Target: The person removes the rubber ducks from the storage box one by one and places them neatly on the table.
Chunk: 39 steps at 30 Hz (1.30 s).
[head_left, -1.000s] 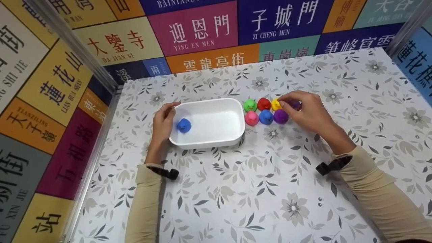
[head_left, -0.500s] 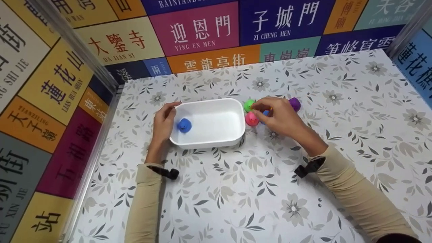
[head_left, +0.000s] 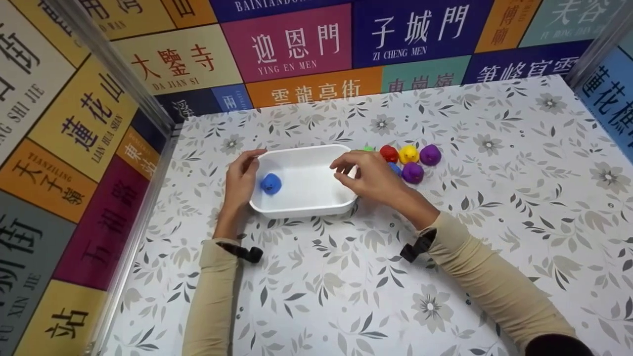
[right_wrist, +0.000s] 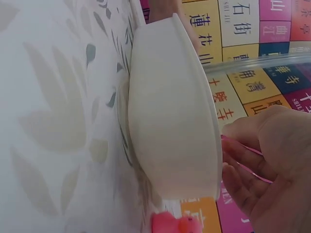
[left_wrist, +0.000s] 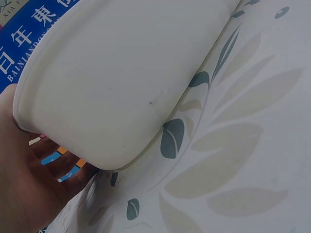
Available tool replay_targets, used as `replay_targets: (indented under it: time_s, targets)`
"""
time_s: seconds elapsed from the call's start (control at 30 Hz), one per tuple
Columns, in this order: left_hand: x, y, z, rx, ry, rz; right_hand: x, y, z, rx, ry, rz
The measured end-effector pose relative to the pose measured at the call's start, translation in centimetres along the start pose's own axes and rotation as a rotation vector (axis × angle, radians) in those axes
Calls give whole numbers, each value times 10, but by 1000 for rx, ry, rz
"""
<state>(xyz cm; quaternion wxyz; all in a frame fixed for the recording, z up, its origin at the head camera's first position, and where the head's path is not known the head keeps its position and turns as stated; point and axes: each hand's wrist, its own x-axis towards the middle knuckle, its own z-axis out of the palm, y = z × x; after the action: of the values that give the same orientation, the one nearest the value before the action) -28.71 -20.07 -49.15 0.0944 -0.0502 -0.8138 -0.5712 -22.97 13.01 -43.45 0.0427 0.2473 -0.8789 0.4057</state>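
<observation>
A white plastic tub (head_left: 306,213) stands on the table with one blue toy duck (head_left: 270,184) inside, near its left end. My left hand (head_left: 241,173) grips the tub's left end; in the left wrist view its fingers (left_wrist: 58,162) reach behind the wall. Above the tub's right end is my right hand (head_left: 373,178), fingers bent and apart from the thumb, with nothing visible between them. Beside the tub are a red duck (head_left: 388,154), a yellow duck (head_left: 408,155) and two purple ducks (head_left: 430,155). A pink duck (right_wrist: 175,223) shows in the right wrist view.
A green duck (head_left: 369,148) and another blue duck (head_left: 394,168) are partly hidden by the right hand. The table (head_left: 326,296) has a leaf-and-flower covering. Panels with printed signs (head_left: 296,44) stand behind and at the sides.
My right hand has moved left from the yellow and purple ducks, across the row, to the tub's right end. The left hand and tub have stayed put.
</observation>
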Motion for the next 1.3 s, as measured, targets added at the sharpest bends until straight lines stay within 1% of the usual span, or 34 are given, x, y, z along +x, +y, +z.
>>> replay_targets:
  time_s: [0.43, 0.6, 0.8, 0.9, 1.07, 1.3]
  targets:
    - [-3, -2, 0, 2, -1, 6, 19, -25, 37, 75, -66, -65]
    - [-3, -1, -2, -21, 1, -4, 29, -33, 52, 89, -90, -87]
    - [0, -1, -4, -24, 8, -16, 43, -39, 71, 85, -123, -78]
    - [0, -1, -4, -24, 10, -18, 49, -42, 78, 62, -138, -62]
    - [0, 0, -3, -24, 12, -12, 56, -46, 87, -23, -158, -48]
    - [0, 0, 0, -5, 11, -1, 63, -51, 95, -63, -182, -50]
